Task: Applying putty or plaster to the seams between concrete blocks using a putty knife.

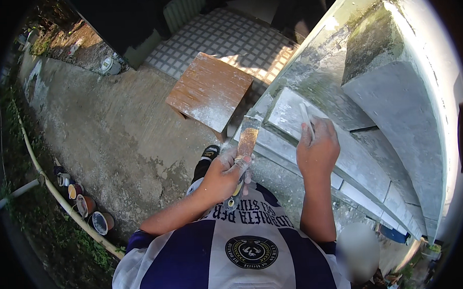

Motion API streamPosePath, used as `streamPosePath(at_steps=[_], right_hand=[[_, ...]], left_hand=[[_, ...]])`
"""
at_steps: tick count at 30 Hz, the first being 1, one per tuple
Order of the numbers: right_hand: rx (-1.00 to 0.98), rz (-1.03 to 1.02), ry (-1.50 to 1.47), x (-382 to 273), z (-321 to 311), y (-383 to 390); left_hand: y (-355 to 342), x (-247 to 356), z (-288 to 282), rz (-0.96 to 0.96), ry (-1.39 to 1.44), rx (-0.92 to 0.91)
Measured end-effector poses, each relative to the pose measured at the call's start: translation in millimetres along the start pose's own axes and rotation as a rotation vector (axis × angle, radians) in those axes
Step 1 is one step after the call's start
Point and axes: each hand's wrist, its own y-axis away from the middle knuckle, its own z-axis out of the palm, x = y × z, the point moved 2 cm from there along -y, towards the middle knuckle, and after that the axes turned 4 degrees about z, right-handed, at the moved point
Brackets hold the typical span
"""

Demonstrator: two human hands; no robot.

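Note:
My left hand (226, 172) is closed around a putty knife in front of my chest. Its flat blade (248, 136) points away from me, rusty brown and smeared with pale dust. To the right, my right hand (319, 146) pinches a thin, pale grey flat piece (307, 116), whose kind I cannot make out. That piece is held over the white-grey stepped ledge (286, 109), touching it or just above; I cannot tell which. Both hands are powdered with whitish dust.
A dusty wooden stool (209, 89) stands ahead, by a checkered tiled floor (207, 36). Grey wall blocks (388, 103) rise on the right. Several small buckets (102, 223) line the left edge beside a long pole (54, 189). My shoe (210, 152) shows on the concrete.

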Motion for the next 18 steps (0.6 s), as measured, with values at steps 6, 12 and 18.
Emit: streamPosePath(at_steps=[6, 12, 18], right_hand=[[-0.067, -0.192, -0.128, -9, 4, -6], [0.022, -0.045, 0.091, 15, -5, -8], [-0.066, -0.201, -0.108, -46, 23, 5]], left_hand=[[15, -13, 14, 0.054, 0.067, 0.113], [24, -20, 16, 0.083, 0.067, 0.151], [18, -8, 15, 0.074, 0.032, 0.115]])
